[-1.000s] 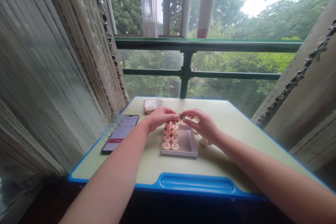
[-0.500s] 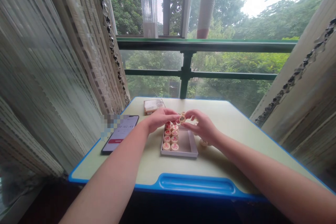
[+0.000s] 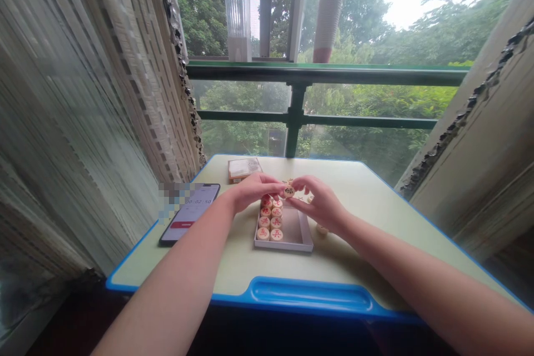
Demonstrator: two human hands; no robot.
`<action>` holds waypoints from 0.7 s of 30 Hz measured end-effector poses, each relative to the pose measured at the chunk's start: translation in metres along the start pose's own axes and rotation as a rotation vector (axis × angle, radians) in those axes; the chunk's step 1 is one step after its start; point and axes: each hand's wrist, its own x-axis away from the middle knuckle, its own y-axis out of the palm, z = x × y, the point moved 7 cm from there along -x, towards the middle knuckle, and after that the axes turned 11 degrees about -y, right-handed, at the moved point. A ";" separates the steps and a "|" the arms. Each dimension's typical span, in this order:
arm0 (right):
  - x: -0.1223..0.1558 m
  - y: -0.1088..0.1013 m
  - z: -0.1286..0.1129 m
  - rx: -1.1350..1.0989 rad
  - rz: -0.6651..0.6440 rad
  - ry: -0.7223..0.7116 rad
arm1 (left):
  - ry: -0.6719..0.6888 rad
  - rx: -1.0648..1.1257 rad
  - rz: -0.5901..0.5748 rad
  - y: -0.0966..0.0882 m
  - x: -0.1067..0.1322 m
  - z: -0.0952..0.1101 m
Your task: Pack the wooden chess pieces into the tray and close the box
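Observation:
A round xiangqi piece (image 3: pixel 288 192) with a dark character is held up above the far end of a shallow white box (image 3: pixel 306 246). My left hand (image 3: pixel 257 188) pinches its left side with the fingertips. From the right, my right hand (image 3: pixel 316 198) grips the same piece between thumb and fingers. Inside the box, red-marked xiangqi pieces (image 3: pixel 276 223) stand in two columns along the left side; my left hand partly covers the far ones. More loose pieces (image 3: pixel 321 229) lie on the table beyond and beside my right hand, partly hidden by it.
A phone (image 3: pixel 189 217) showing a running timer lies at the table's left. A small printed box (image 3: pixel 244 169) sits at the back left. The pale table (image 3: pixel 233 267) has a blue edge with a moulded tray (image 3: pixel 312 293) in front. Curtains (image 3: pixel 125 67) hang either side, before a green railing (image 3: pixel 334 73).
The view has shifted slightly. Both hands still hold the dark-marked xiangqi piece, which sits a touch lower, and my right fingers have closed in over its top. The phone timer has advanced.

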 end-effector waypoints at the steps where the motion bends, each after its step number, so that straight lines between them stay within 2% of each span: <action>1: 0.000 -0.001 0.002 0.016 0.010 0.019 | -0.010 -0.001 -0.009 0.001 0.000 0.000; 9: 0.003 0.001 0.008 0.051 -0.013 0.075 | 0.012 -0.033 0.036 0.002 0.002 0.003; 13: 0.003 0.002 0.003 -0.016 -0.045 0.044 | -0.005 -0.011 0.063 -0.002 0.000 0.000; 17: 0.000 0.001 -0.006 -0.066 -0.044 -0.042 | 0.009 -0.007 0.043 -0.001 0.000 0.000; 19: -0.001 0.000 -0.007 -0.051 -0.048 -0.041 | 0.019 -0.020 0.041 -0.001 -0.001 0.001; 21: -0.002 0.000 -0.004 -0.024 -0.086 0.000 | 0.034 -0.044 0.090 -0.005 -0.001 0.002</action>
